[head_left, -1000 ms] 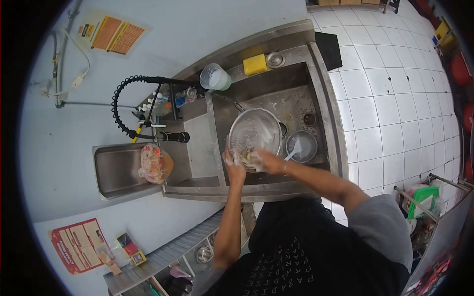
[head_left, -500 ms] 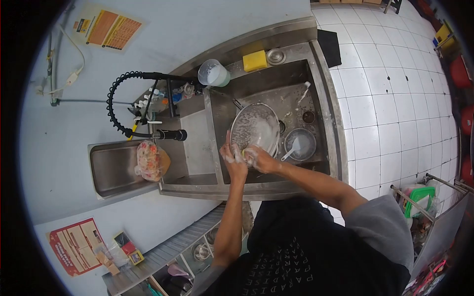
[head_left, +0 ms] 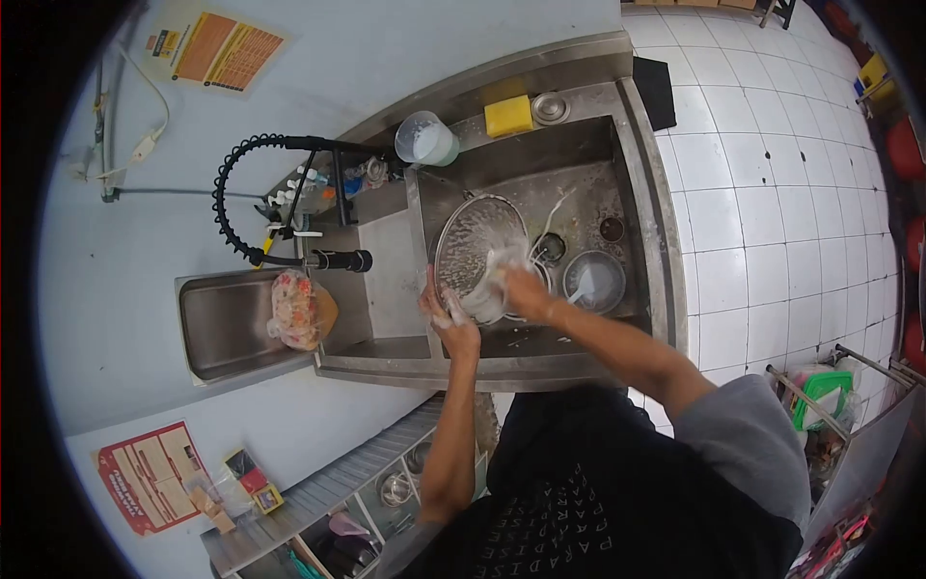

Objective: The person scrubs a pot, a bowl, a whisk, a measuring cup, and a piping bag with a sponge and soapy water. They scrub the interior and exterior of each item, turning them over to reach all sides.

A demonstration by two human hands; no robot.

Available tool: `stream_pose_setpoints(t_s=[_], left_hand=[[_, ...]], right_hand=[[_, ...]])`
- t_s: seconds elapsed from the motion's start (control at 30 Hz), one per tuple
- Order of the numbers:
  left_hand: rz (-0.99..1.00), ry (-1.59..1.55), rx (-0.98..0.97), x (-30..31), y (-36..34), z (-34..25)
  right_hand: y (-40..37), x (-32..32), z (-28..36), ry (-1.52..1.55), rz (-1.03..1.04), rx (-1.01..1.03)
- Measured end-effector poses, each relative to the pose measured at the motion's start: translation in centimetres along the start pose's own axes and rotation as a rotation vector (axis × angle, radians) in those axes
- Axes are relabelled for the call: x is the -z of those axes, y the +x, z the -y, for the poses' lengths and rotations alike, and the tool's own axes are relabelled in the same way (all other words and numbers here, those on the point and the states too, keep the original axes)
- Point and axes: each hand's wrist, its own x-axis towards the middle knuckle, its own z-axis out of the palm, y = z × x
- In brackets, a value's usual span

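A round metal pan, coated in suds and with a short handle at its far side, is tilted in the sink basin. My left hand is closed on its near left rim. Over the pan's lower right part is my right hand, smeared by motion, fingers curled round something pale that I cannot make out. To the right, a clear bowl holds whitish liquid and a white spoon. Another metal vessel shows partly under the pan's right edge.
A cup of suds, a yellow sponge and a round metal lid stand on the sink's back ledge. A black spring-hose faucet hangs at left. Beside it, a bag of food rests by a smaller basin.
My right hand has moved right and up across the pan, away from my left hand. The pan has shifted slightly left and tilted, uncovering more of the drain.
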Motion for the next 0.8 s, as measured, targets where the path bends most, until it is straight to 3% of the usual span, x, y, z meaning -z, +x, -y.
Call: stream_pose_setpoints(t_s=[0.07, 0.1, 0.2, 0.23, 0.33, 0.37, 0.47, 0.5, 0.6, 0.63, 0.73, 0.8], left_hand=[[0.006, -0.004, -0.028, 0.2, 0.4, 0.3], [-0.003, -0.009, -0.022, 0.2, 0.3, 0.3], [-0.046, -0.045, 0.019, 0.6, 0.0, 0.4], [-0.068, -0.072, 0.037, 0.6, 0.0, 0.5], [-0.145, -0.213, 0.105, -1.2, -0.4, 2.4], [-0.166, -0.249, 0.134, -1.6, -1.1, 4.4], [-0.155, -0.107, 0.087, -0.8, -1.4, 2.7], [-0.157, -0.076, 0.066, -0.7, -1.2, 2.1], [-0.198, -0.098, 0.052, -0.8, -1.0, 1.7], [-0.197, -0.093, 0.064, -0.9, -1.2, 1.7], [-0.200, -0.129, 0.110, -1.0, -1.1, 2.1], [-0.200, -0.232, 0.175, -1.6, -2.0, 3.9]], right_hand=[[-1.3, -1.6, 3.3, 0.282, -0.045, 0.042], [-0.9, 0.0, 3.9, 0.243, 0.146, 0.035], [0.2, 1.7, 1.1, -0.047, -0.058, -0.025], [0.3, 1.5, 2.3, 0.009, 0.024, -0.172], [-1.3, -1.9, 5.8, 0.246, -0.142, 0.036], [-0.9, -1.2, 5.1, 0.414, -0.006, -0.016], [0.2, 0.9, 4.4, 0.201, -0.045, -0.237], [-0.2, -1.3, 4.3, 0.383, -0.010, -0.274], [-0.8, -0.5, 6.1, 0.484, -0.109, 0.041], [-0.4, -0.7, 5.5, 0.413, -0.110, -0.132], [-0.3, -0.8, 6.4, 0.550, -0.075, -0.191], [-0.3, -0.5, 6.1, 0.497, -0.113, -0.124]])
